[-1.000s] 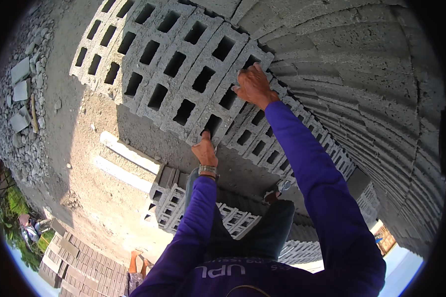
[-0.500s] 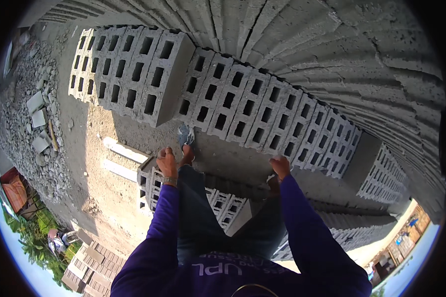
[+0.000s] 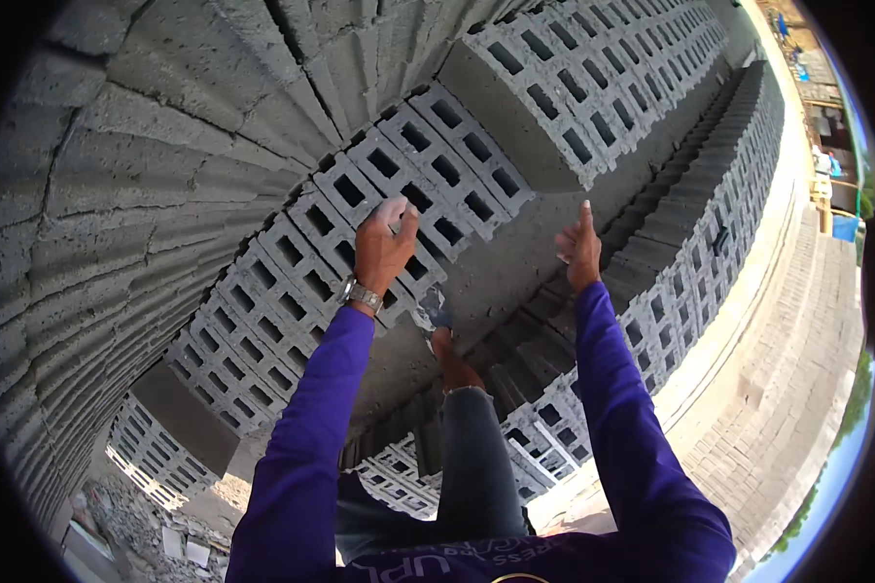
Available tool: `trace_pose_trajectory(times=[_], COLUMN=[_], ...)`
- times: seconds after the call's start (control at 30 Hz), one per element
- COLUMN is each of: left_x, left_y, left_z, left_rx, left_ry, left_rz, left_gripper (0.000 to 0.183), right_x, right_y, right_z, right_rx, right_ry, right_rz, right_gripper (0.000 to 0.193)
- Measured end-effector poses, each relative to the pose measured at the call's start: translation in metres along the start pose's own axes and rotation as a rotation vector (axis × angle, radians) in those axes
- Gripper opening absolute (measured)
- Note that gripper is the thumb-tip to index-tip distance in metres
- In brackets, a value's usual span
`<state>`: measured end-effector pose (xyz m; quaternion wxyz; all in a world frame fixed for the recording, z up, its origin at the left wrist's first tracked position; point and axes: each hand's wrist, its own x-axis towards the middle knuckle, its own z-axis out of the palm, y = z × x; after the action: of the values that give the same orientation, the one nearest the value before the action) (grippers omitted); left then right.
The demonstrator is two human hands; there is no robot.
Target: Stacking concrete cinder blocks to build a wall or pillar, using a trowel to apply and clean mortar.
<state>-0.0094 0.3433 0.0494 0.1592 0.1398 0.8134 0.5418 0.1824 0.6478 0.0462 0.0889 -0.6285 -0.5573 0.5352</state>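
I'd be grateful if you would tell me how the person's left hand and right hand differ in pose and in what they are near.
The left hand is curled, fingers bent, over the hollow concrete blocks; the right hand is flatter, fingers stretched upward, above the bare gap between block rows. The left hand has a metal wristwatch at its wrist; the right wrist looks bare. Both are raised, empty, and come out of purple sleeves.

We see rough, matt grey concrete blocks [image 3: 408, 185] with square hollows, and a coarse, pitted block wall [image 3: 136, 194] on the left. Our sleeves [image 3: 311, 437] are smooth purple cloth, our watch [image 3: 363, 294] shiny metal, our trousers [image 3: 472, 457] faded denim.
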Motion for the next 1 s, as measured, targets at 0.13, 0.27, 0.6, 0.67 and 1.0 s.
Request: trace_pose_trajectory(times=[0.13,0.27,0.6,0.67,1.0], left_x=[0.115,0.197,0.277,0.275,0.237], left_y=[0.065,0.093,0.070,0.077,0.058], left_z=[0.076,0.145,0.221,0.219,0.177], left_rx=[0.338,0.615,1.010,1.013,0.961], left_ry=[-0.110,-0.115,-0.283,-0.282,-0.318], left_rz=[0.363,0.649,0.406,0.409,0.222], left_gripper=[0.041,0.048,0.078,0.079,0.038], right_x=[0.057,0.114,0.143,0.142,0.074], right_y=[-0.042,-0.057,-0.041,-0.038,0.026], right_z=[0.020,0.026,0.053,0.048,0.075], right_rx=[0.054,-0.068,-0.104,-0.115,-0.030], right_ry=[0.014,-0.173,0.210,0.231,0.229], right_rz=[-0.037,-0.066,-0.051,-0.049,-0.340], right_gripper=[0.100,0.082,0.069,0.068,0.055])
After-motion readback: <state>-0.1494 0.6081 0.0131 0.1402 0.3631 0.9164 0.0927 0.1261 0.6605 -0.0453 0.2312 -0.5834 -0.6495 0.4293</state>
